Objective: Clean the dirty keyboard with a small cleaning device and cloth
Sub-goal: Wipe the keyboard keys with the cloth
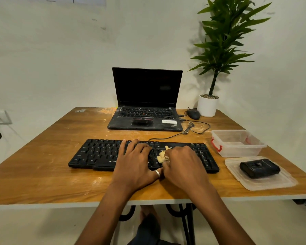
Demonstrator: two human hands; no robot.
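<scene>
A black keyboard (95,154) lies across the middle of the wooden table (42,174). My left hand (134,161) rests flat on its middle keys with the fingers spread. My right hand (182,163) holds a small yellowish cloth (162,155) bunched against the keys right of the middle. A small black cleaning device (259,168) sits on a clear plastic lid (272,183) at the right, apart from both hands.
An open black laptop (145,110) stands behind the keyboard, with a black mouse (193,114) and loose cables to its right. A clear plastic box (237,143) with red clips sits at the right. A potted plant (208,105) stands at the back right corner.
</scene>
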